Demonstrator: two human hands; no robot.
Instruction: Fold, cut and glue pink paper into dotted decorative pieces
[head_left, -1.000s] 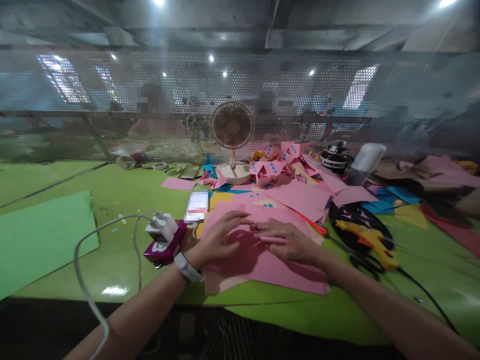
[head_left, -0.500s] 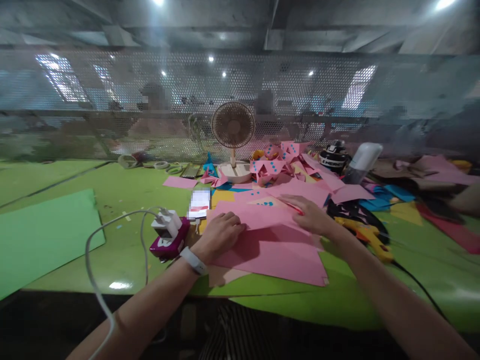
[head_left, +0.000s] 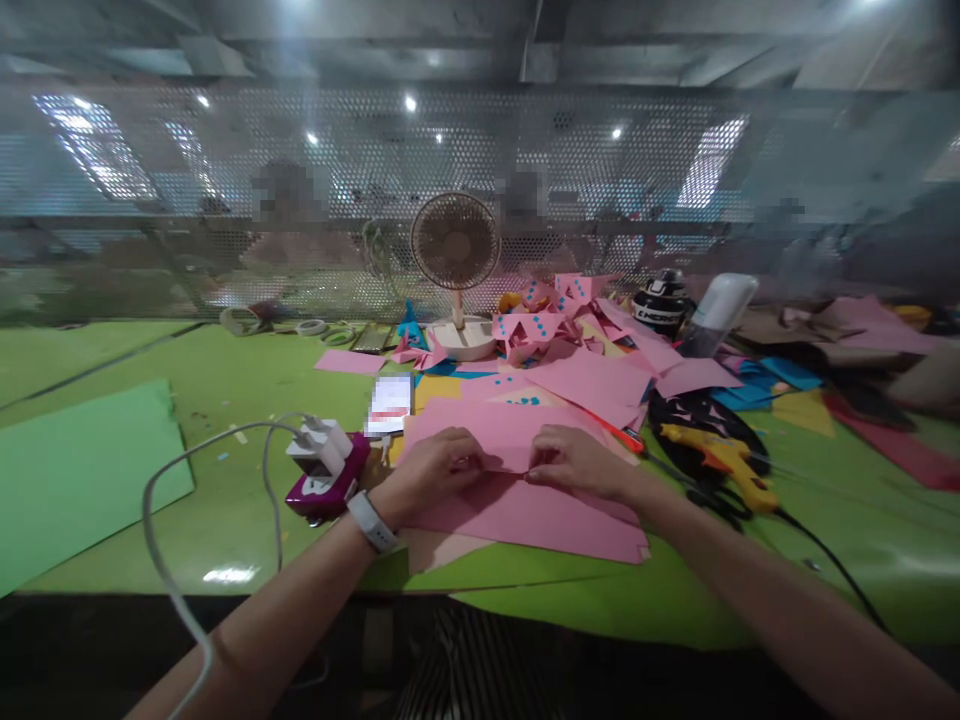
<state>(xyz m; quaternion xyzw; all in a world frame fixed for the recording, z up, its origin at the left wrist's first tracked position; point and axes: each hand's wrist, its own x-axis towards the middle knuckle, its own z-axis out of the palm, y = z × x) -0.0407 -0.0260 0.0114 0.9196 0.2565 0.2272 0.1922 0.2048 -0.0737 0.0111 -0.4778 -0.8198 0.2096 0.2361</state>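
A pink paper sheet (head_left: pixel 510 435) lies folded over on a stack of pink sheets (head_left: pixel 555 520) on the green table (head_left: pixel 225 400). My left hand (head_left: pixel 431 470), with a white wristband, pinches the folded edge at its left. My right hand (head_left: pixel 574 462) pinches the same edge a little to the right. Both hands have their fingers curled down on the paper.
A purple power strip (head_left: pixel 330 480) with white plugs and a cable sits left of my hands. Behind are a small fan (head_left: pixel 455 245), heaps of pink cut paper (head_left: pixel 570 330), a yellow glue gun (head_left: pixel 716 455), black scissors, a white bottle (head_left: pixel 712 310), and a green sheet (head_left: pixel 75 470) far left.
My right hand came back from the far edge of the pink sheet to the fold near me. The sheet is now folded over, and both hands pinch its crease.
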